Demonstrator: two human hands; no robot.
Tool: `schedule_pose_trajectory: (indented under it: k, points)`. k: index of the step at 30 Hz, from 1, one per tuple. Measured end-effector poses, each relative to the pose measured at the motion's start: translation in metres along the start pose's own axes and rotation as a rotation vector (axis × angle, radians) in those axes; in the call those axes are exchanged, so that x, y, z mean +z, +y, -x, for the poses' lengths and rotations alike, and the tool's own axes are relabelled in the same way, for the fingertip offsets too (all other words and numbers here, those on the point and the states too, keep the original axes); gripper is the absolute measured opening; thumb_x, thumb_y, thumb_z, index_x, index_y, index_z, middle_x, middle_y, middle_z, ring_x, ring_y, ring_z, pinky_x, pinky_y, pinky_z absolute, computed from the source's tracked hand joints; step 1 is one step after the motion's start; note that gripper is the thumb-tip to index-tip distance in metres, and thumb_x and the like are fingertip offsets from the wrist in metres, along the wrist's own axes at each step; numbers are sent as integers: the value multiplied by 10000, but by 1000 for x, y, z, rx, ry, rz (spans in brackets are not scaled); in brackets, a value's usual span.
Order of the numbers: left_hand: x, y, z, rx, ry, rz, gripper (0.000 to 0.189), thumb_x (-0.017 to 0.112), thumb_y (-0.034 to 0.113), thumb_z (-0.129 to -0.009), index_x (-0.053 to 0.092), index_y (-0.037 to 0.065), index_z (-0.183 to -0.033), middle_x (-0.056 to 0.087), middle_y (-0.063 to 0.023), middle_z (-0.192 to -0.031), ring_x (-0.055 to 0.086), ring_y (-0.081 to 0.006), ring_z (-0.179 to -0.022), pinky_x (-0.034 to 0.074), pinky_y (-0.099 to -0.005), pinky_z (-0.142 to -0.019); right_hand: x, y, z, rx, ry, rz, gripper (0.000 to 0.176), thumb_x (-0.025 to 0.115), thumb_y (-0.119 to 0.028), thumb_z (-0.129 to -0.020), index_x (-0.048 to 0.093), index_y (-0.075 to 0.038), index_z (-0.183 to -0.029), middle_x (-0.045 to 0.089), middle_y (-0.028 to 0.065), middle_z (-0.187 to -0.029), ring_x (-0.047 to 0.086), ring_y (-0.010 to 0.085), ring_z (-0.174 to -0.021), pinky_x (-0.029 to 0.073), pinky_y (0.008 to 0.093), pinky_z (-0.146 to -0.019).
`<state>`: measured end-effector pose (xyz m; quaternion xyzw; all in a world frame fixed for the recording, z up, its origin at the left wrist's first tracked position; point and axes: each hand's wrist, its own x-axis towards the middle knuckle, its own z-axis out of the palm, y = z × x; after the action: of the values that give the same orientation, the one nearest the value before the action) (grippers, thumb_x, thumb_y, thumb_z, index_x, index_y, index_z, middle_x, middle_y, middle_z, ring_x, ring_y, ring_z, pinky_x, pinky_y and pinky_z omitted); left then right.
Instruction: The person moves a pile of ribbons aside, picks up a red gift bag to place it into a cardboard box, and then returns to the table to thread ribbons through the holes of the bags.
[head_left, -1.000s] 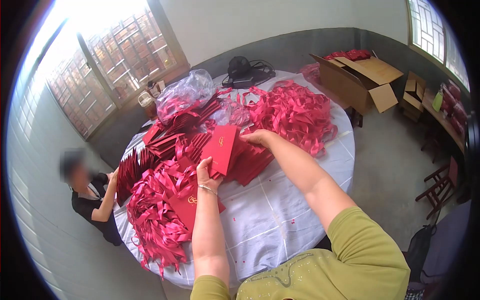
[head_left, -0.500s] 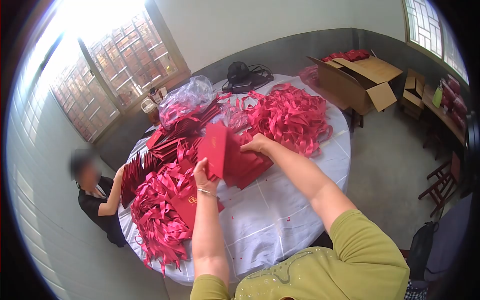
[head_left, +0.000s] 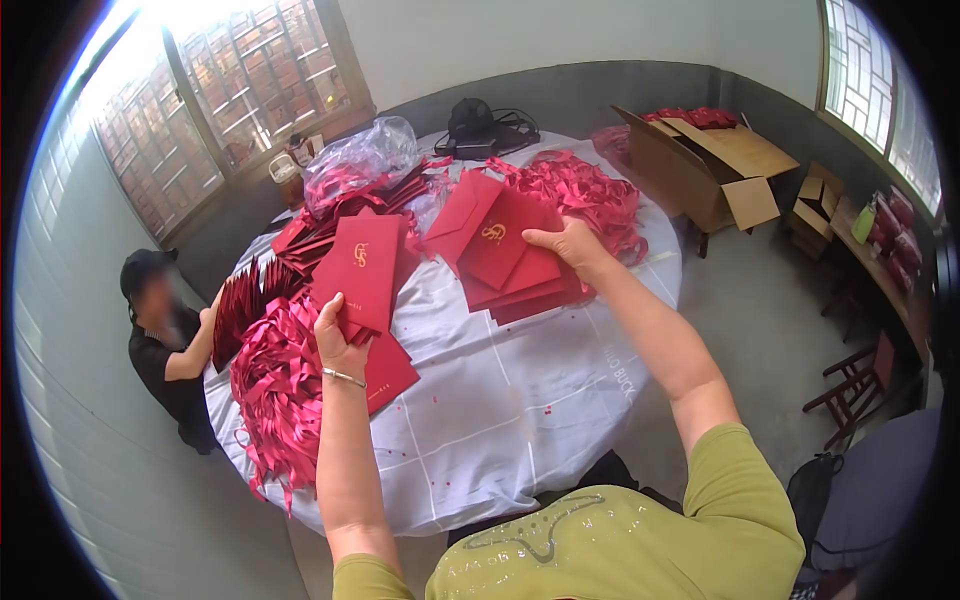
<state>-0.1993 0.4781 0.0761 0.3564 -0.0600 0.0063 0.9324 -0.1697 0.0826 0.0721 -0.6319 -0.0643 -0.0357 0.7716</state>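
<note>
Over the round white-clothed table (head_left: 480,420), my left hand (head_left: 340,335) grips red envelopes (head_left: 358,265) with gold print, held upright above the left ribbon heap. My right hand (head_left: 572,245) has its fingers closed on another fanned bunch of red envelopes (head_left: 500,262), to the right of the first. A gap with white cloth lies between the two bunches. Another red envelope (head_left: 390,375) lies just right of my left wrist. Pink-red ribbons (head_left: 275,385) are heaped at the left, and a second ribbon heap (head_left: 590,200) lies behind my right hand.
A co-worker (head_left: 165,340) at the left edge touches a row of standing red envelopes (head_left: 245,300). A clear plastic bag (head_left: 370,160) and a black bag (head_left: 480,130) are at the table's back. Cardboard boxes (head_left: 755,200) and a wooden chair (head_left: 858,385) stand at right.
My hands have moved apart, the left one leftward and the right one to the right and up. The red envelopes that were together between them are now in two separate bunches.
</note>
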Motion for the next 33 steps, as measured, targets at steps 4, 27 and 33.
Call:
schedule_pose_trajectory:
  k: [4, 27, 33]
  points:
    - [-16, -12, 2, -57, 65, -35, 309, 605, 148, -886, 592, -22, -1143, 679, -153, -1111, 672, -311, -1012, 545, -458, -906, -11, -11, 26, -11, 43, -59, 483, 823, -145, -791, 587, 38, -1170, 684, 142, -1065, 689, 205, -885, 590, 331, -782]
    - [23, -58, -10, 4, 85, -174, 351, 651, 63, -853, 554, 57, -1191, 677, -120, -1046, 698, -285, -899, 595, -466, -757, -83, 2, 67, 13, 152, -318, 472, 737, -148, -875, 535, 31, -1262, 646, 142, -1191, 662, 233, -1029, 561, 369, -915]
    - [48, -70, 3, 230, 43, -336, 377, 639, 24, -871, 530, 33, -1232, 661, -119, -1108, 677, -252, -959, 575, -388, -821, -84, 13, 70, 57, 144, -370, 558, 758, -155, -858, 487, 28, -1311, 630, 147, -1208, 658, 246, -1036, 560, 377, -925]
